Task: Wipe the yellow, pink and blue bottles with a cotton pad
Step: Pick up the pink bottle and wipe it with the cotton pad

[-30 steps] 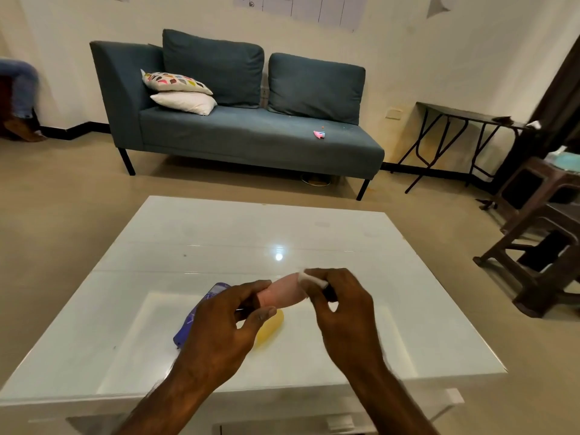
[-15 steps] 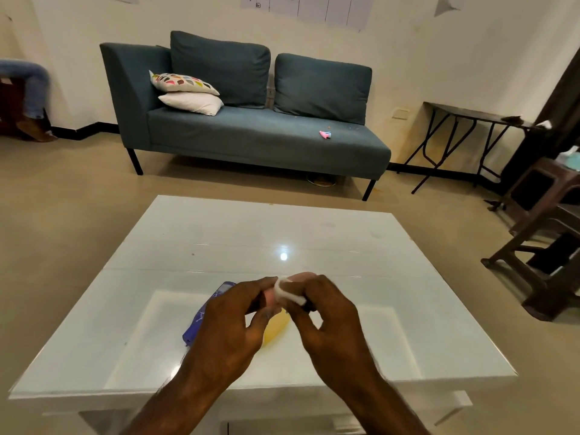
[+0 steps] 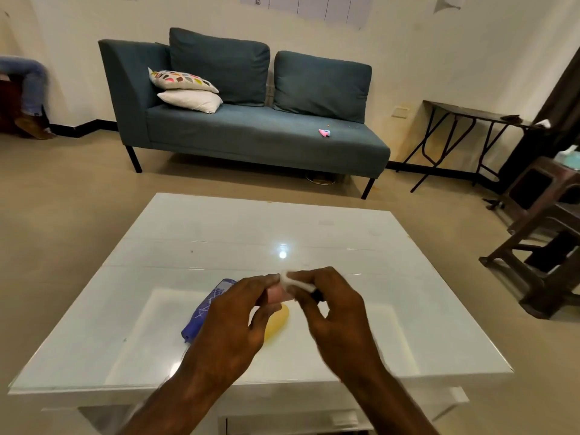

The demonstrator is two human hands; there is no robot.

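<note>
My left hand (image 3: 233, 321) grips the pink bottle (image 3: 276, 293) above the white glass table (image 3: 314, 233); only a short stretch of the bottle shows between my fingers. My right hand (image 3: 332, 306) pinches a white cotton pad (image 3: 293, 281) against the pink bottle, and a dark cap end peeks out behind that hand. The blue bottle (image 3: 205, 309) lies on the table to the left, partly hidden by my left hand. Under my hands lies the yellow bottle (image 3: 276, 321), mostly covered.
A teal sofa (image 3: 251, 120) with two pillows stands beyond the table. A dark folding table (image 3: 470, 120) and dark wooden stools (image 3: 546, 233) are at the right. A seated person's leg (image 3: 28, 89) shows at far left.
My right hand has slid the cotton pad leftward along the pink bottle, toward my left hand, so less of the bottle shows. The camera view has shifted slightly.
</note>
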